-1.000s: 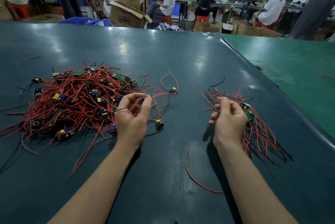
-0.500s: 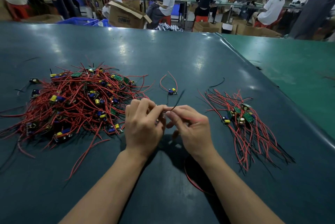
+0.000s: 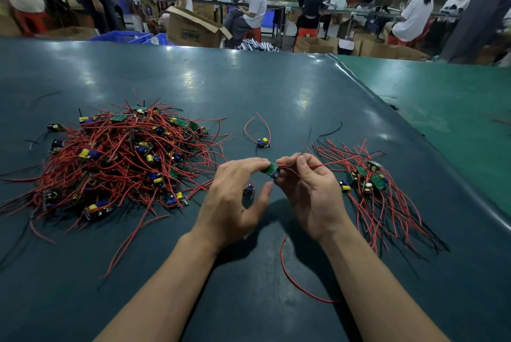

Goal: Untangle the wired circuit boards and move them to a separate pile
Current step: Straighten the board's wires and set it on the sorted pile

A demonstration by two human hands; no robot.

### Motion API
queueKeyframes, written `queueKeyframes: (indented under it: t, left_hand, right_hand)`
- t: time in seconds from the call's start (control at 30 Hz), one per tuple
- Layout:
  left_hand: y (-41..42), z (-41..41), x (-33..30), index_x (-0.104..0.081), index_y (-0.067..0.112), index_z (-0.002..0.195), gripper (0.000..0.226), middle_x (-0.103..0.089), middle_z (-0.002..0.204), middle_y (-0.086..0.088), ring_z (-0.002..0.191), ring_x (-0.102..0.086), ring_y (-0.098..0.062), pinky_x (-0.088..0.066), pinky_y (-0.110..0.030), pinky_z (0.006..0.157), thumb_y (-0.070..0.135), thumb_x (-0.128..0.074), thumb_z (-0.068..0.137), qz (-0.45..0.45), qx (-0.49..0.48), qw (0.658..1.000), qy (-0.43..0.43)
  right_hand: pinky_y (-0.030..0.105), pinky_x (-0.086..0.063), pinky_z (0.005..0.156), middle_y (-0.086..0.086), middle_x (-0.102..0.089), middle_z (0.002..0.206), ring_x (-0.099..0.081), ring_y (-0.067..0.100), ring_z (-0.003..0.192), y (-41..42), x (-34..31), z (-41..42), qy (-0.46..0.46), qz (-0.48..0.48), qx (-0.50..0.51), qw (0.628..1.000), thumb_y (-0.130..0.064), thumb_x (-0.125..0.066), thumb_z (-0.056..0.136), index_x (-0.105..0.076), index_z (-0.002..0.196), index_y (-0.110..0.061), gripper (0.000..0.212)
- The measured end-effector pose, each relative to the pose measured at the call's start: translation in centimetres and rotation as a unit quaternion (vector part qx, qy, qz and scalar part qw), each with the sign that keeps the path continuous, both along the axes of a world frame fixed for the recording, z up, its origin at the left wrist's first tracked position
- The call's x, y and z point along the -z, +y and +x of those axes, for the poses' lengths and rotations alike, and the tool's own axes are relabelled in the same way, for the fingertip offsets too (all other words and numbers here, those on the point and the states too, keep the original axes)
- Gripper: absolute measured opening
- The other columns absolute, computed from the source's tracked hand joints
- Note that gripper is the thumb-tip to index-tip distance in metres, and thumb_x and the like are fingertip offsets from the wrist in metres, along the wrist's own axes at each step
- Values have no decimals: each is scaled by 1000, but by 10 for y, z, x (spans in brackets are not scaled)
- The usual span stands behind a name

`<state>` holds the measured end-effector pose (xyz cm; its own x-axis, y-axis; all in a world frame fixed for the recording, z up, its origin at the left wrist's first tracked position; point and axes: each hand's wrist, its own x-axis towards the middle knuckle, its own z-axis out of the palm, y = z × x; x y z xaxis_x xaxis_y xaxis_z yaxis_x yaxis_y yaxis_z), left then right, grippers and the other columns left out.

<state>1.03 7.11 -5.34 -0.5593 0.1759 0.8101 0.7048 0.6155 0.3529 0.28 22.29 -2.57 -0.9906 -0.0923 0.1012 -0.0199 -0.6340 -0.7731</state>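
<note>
A small green circuit board [image 3: 270,169] is held above the middle of the worktop [image 3: 276,87], pinched at its left end by the fingertips of the left hand [image 3: 235,204] and met at its right end by the right hand [image 3: 309,192], whose thumb and forefinger are closed on the red lead [image 3: 331,163] running off toward the right. The board can be judged light and rigid, with soldered parts that would be better spared a squeeze, so its bare edges are the sensible hold; the leads are thin, limp and springy, and a sharp tug at the solder joints could be risked if they snag. The tangled heap [image 3: 119,164] is spread over the worktop's left half, well inside its near and far edges, while the sorted pile [image 3: 370,192] lies to the right, close to the raised right edge where the dark mat gives way to a green surface [image 3: 442,98]. A single board [image 3: 263,143] sits alone behind the hands, another small one [image 3: 249,189] just under them, and a loose red wire [image 3: 293,278] curls near the right forearm. Open mat is left between the hands and the sorted pile, so a short carry rightward looks unobstructed.
</note>
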Motion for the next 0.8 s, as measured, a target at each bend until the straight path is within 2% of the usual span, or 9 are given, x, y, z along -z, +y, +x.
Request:
queueKeyframes:
  t: [0.1, 0.2, 0.3, 0.4, 0.53, 0.7, 0.8]
  left_hand:
    - [0, -3, 0, -69, 1, 110, 23, -68, 110, -10, 105, -62, -24, -47, -45, 92, 12, -59, 92, 1, -32, 999, 35]
    - [0, -4, 0, -69, 1, 110, 22, -68, 106, -10, 101, -60, -22, -46, -46, 89, 10, -60, 92, 11, -52, 997, 52]
    - [-5, -5, 0, -71, 3, 109, 17, -68, 104, -9, 97, -60, -21, -44, -47, 86, 6, -64, 93, 5, -85, 992, 97]
    - [-10, -6, -1, -74, 6, 106, 17, -68, 104, -8, 95, -62, -21, -43, -49, 84, 4, -69, 90, 1, -108, 987, 122]
    - [-11, -7, 1, -75, 6, 101, 15, -67, 116, -10, 95, -63, -23, -44, -48, 85, 3, -71, 87, -28, -99, 990, 100]
    - [-6, -6, 0, -75, 2, 97, 11, -71, 110, -8, 95, -67, -29, -49, -46, 83, 0, -71, 87, -58, -38, 995, 77]
    - [-5, -4, 0, -73, 1, 104, 19, -69, 108, -12, 95, -66, -31, -52, -42, 84, 2, -73, 85, -54, -11, 998, 27]
  right_hand:
    - [28, -57, 66, 8, -71, 77, -67, 19, 68, 2, 1, 0, 3, -7, -27, 1000, -15, -52, 84, -70, 66, -15, 25]
    - [28, -57, 69, 7, -71, 80, -69, 20, 72, 2, 3, -1, 8, 3, -44, 999, -16, -51, 86, -71, 68, -17, 28]
    - [28, -58, 66, 8, -71, 79, -68, 20, 71, 2, 2, -3, -8, 7, -31, 999, -18, -54, 85, -68, 81, -10, 16]
    - [25, -58, 62, 8, -69, 75, -68, 18, 65, -1, 2, -4, -53, 29, -34, 998, -28, -63, 80, -65, 96, -5, 28]
    - [21, -55, 53, 7, -63, 64, -61, 14, 52, -6, 5, -2, -81, 80, -14, 993, -19, -66, 82, -73, 75, -7, 15]
    - [18, -52, 49, 4, -61, 61, -58, 11, 48, -1, 6, -4, -89, 114, 22, 989, -7, -63, 90, -71, 80, -5, 14]
    - [18, -52, 51, 3, -61, 62, -57, 10, 50, 0, 7, -4, -83, 125, 20, 988, -7, -61, 92, -74, 83, -6, 16]
